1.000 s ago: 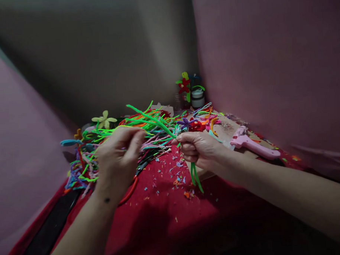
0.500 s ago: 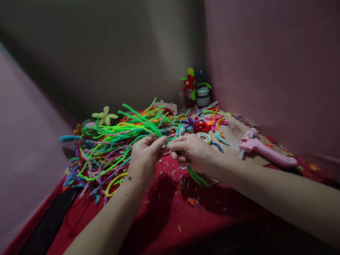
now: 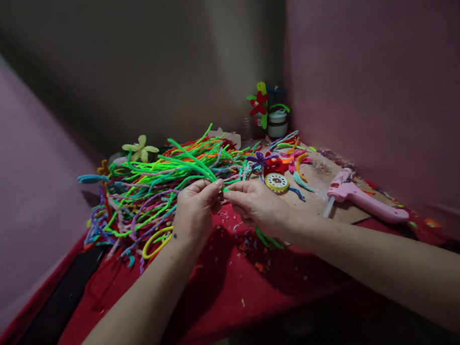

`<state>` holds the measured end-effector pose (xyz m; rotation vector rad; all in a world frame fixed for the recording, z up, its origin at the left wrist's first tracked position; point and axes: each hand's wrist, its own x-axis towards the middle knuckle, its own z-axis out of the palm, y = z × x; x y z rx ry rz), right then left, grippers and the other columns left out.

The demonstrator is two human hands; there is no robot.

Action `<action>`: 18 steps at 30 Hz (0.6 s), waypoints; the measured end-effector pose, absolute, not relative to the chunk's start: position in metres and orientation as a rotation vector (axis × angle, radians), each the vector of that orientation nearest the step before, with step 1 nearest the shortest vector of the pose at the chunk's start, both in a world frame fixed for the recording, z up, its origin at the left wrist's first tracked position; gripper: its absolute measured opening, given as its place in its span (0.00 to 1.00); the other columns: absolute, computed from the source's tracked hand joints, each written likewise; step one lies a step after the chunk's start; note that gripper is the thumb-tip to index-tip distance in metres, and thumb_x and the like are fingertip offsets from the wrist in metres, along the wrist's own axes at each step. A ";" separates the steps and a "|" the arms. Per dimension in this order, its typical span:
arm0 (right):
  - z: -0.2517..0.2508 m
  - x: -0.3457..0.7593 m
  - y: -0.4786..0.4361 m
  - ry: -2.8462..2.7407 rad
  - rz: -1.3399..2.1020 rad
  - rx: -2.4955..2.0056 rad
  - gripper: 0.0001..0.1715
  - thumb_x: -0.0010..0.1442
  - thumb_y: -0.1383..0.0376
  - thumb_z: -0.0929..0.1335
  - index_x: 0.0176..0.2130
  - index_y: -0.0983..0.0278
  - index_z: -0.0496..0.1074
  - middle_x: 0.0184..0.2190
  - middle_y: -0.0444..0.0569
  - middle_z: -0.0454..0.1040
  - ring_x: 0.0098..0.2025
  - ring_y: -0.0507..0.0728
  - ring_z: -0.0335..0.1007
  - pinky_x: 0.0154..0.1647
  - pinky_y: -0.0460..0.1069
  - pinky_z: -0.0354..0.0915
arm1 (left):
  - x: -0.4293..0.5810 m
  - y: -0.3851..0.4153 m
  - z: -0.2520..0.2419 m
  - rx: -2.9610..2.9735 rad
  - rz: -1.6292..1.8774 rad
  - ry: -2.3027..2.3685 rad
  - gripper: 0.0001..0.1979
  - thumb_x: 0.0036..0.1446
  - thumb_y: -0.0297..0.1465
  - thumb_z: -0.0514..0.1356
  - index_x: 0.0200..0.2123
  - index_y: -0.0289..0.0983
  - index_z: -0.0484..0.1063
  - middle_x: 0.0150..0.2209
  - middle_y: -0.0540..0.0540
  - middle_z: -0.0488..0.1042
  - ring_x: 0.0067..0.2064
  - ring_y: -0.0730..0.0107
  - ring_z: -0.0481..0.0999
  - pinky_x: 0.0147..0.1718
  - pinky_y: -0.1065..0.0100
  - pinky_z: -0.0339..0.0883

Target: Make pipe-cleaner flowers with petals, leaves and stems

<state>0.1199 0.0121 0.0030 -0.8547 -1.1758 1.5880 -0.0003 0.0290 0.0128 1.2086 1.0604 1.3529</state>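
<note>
Pinching the green pipe cleaners (image 3: 194,161) between thumbs and forefingers, left hand (image 3: 195,211) and right hand (image 3: 256,207) meet above the red cloth (image 3: 226,283) (tails hang below the right palm); grips set close together should steady the stems

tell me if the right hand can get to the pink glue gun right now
Probably yes: the glue gun lies uncovered on the cardboard right of the right hand, only low scraps between, though that hand is pinching green pipe cleaners.
</note>
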 end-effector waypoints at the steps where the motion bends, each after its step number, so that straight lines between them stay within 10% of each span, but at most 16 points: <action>1: 0.003 0.119 0.012 -1.203 1.568 -0.868 0.15 0.56 0.70 0.61 0.19 0.64 0.57 0.11 0.34 0.50 0.11 0.43 0.42 0.12 0.42 0.39 | -0.001 0.028 0.013 1.224 1.360 1.050 0.15 0.44 0.29 0.64 0.16 0.36 0.58 0.14 0.57 0.56 0.17 0.81 0.56 0.18 0.75 0.54; 18: -0.006 0.135 -0.020 -1.295 1.873 -1.076 0.08 0.57 0.69 0.61 0.29 0.67 0.67 0.12 0.42 0.70 0.06 0.46 0.54 0.06 0.41 0.50 | -0.012 0.031 0.010 1.625 1.372 1.329 0.13 0.50 0.30 0.57 0.17 0.38 0.56 0.11 0.57 0.59 0.12 0.82 0.54 0.13 0.76 0.48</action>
